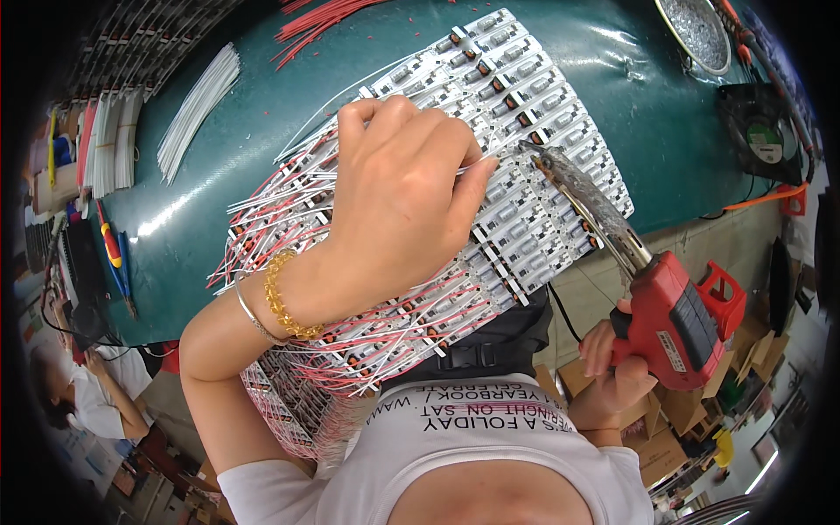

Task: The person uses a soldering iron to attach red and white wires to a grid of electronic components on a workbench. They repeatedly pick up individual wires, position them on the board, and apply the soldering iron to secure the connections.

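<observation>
A large white panel of joined circuit boards [547, 105], set with rows of grey cylindrical parts and black-and-orange coils, slants across the table edge. My left hand [407, 188] is over its middle, thumb and forefinger pinched on a thin white wire [465, 170]. In my right hand [617, 363] is a red soldering gun [672, 325], fingers wrapped round its handle. Its dark, crusted tip touches or hovers just over the boards beside my left fingertips; I cannot tell which. Many red and white wires [289, 214] stick out from the boards on the left side.
The green table mat [271, 114] carries a bundle of white wires [199, 109], red wires [325, 22], a round metal dish [696, 35] and a black fan [759, 131]. Pliers and a screwdriver [110, 245] lie at left. Wired boards [297, 402] hang below the edge. Another person [105, 394] sits at lower left.
</observation>
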{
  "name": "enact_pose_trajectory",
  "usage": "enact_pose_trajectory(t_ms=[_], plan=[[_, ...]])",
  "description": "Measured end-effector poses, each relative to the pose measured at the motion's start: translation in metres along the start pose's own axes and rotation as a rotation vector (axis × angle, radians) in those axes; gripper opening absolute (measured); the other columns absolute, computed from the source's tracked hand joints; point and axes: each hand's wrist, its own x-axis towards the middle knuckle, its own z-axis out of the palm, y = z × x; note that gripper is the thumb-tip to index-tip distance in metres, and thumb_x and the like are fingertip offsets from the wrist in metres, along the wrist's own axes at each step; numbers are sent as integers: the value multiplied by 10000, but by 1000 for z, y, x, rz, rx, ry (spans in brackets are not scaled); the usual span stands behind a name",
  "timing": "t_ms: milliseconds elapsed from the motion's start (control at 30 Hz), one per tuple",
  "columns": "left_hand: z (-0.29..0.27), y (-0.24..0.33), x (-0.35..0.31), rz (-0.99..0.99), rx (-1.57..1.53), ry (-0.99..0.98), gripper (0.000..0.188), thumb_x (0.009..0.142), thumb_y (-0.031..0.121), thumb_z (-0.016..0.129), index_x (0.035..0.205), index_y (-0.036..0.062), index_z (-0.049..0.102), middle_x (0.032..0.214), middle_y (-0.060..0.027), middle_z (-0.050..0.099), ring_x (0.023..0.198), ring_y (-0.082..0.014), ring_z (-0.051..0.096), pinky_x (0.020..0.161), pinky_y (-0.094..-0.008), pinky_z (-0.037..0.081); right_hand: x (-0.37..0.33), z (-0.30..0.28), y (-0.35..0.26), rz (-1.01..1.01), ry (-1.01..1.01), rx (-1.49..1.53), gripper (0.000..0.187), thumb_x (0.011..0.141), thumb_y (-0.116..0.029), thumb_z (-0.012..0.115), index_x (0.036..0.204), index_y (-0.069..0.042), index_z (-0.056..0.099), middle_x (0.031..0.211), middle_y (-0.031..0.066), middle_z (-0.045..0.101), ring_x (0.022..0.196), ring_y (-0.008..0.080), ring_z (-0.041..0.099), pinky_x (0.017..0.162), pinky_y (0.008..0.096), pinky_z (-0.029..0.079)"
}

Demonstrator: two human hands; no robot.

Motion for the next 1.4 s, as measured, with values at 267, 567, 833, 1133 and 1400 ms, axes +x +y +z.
enact_pose_trajectory(t_ms=[267, 567, 833, 1133, 1400], plan=[[5, -1, -1, 43, 23, 30, 154, 696, 66, 685, 671, 82, 534, 636, -15, 498, 641, -199, 462, 718, -335, 317, -3, -2, 6, -13, 24, 9, 701, 794, -519, 568, 1105, 91, 423, 476, 8, 434, 369, 98, 406, 409, 235, 362], [7, -1, -2, 72, 86, 10, 164, 690, 52, 677, 662, 80, 518, 627, -9, 502, 634, -197, 466, 717, -345, 324, -1, 3, 1, -46, 58, 21, 714, 786, -525, 569, 1110, 94, 421, 456, -5, 408, 353, 96, 392, 395, 232, 353], [4, -2, -1, 100, 62, 76, 124, 689, 65, 689, 667, 69, 567, 646, -22, 541, 648, -194, 504, 702, -343, 355, 1, 1, -1, -51, 19, 64, 749, 784, -532, 567, 1146, 103, 403, 444, -17, 391, 344, 91, 379, 389, 230, 349], [-8, 10, 4, 41, -83, -64, 76, 722, 92, 680, 678, 73, 621, 621, -11, 572, 578, -164, 492, 698, -295, 325, -9, -12, 3, -55, 78, 72, 790, 778, -553, 561, 1174, 107, 385, 443, -21, 387, 341, 89, 376, 387, 230, 351], [6, 10, -3, 5, -42, -31, 140, 732, 74, 657, 644, 74, 547, 569, 0, 506, 558, -163, 455, 672, -311, 307, -13, -9, 7, -63, 51, 9, 773, 787, -550, 551, 1169, 101, 388, 450, -5, 411, 350, 96, 390, 393, 234, 360]])
